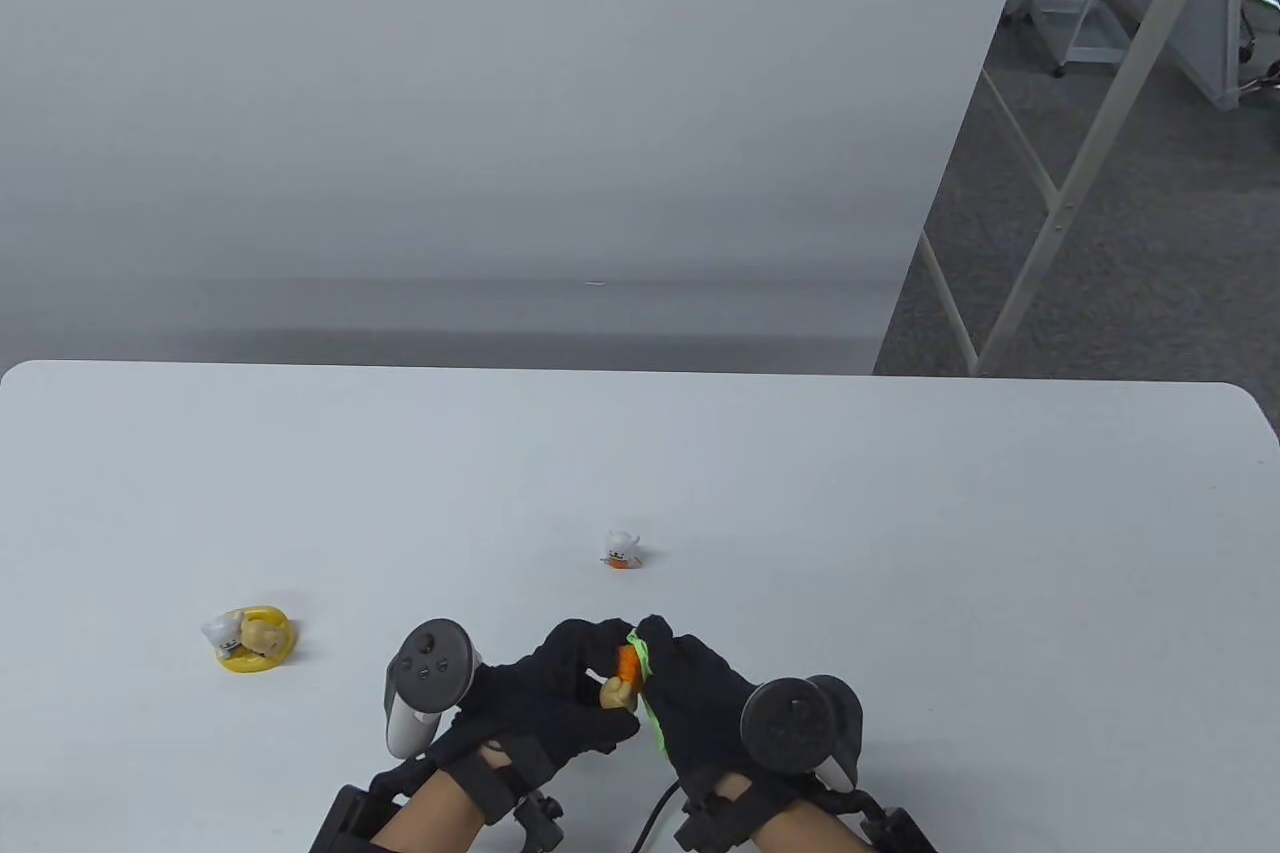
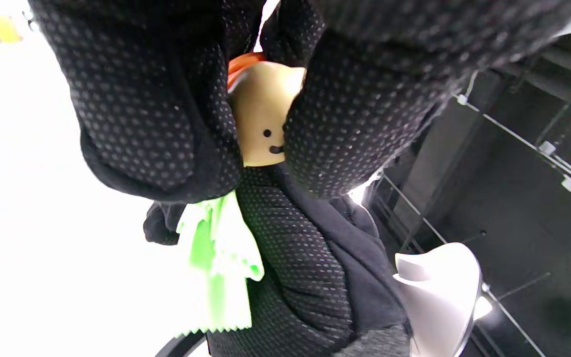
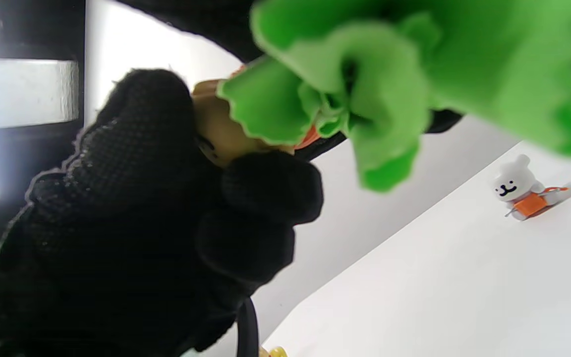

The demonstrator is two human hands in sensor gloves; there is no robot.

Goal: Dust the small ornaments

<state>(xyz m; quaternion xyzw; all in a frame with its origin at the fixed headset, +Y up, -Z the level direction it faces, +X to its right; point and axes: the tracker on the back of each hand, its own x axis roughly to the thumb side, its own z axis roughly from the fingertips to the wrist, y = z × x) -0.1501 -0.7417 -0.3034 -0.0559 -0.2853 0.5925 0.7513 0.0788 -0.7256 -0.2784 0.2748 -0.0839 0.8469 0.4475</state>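
Table view: both hands meet near the front edge of the table, a little right of the middle.
Left hand: its fingers pinch a tan figure with an orange part; in the left wrist view the figure's face sits between two gloved fingers.
Right hand: it holds a green cloth, bunched, against the figure.
Right wrist view: the cloth covers the top of the figure.
White bear: it stands on the table, beyond the hands and apart from them.
Yellow ornament: it lies far to the left, with a small white figure on it.
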